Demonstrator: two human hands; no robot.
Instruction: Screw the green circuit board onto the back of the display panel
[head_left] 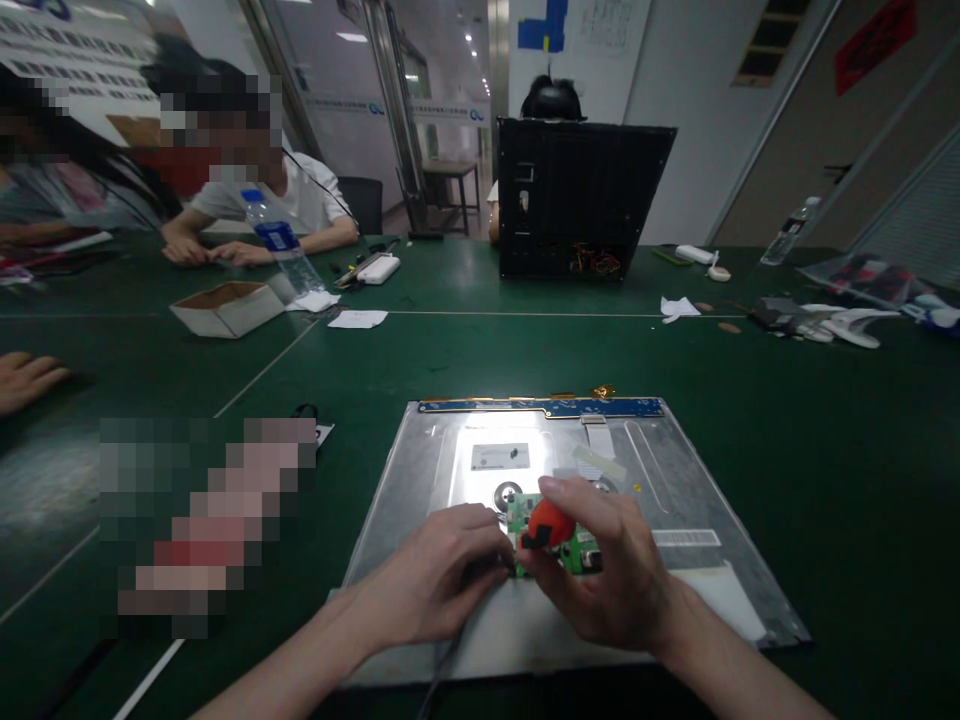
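A silver metal display panel (420,480) lies flat on the table, a blue circuit strip (540,407) along its far edge. On it, near the middle, is a small green circuit board (589,555), partly covered by my hands. My right hand (619,570) grips what looks like a screwdriver (553,522) by its red and black handle, above the board; its tip is hidden. My left hand (442,570) is closed at the board's left edge, and its fingertips hide whatever they pinch. A dark cable (442,670) runs out from beneath that hand.
On the green table (750,430), an open box (229,308) and a water bottle (281,240) stand at far left. A large black panel (577,200) stands upright opposite, with a person behind it. Other people sit at left; one hand (30,380) rests nearby. Clutter (817,320) lies at right.
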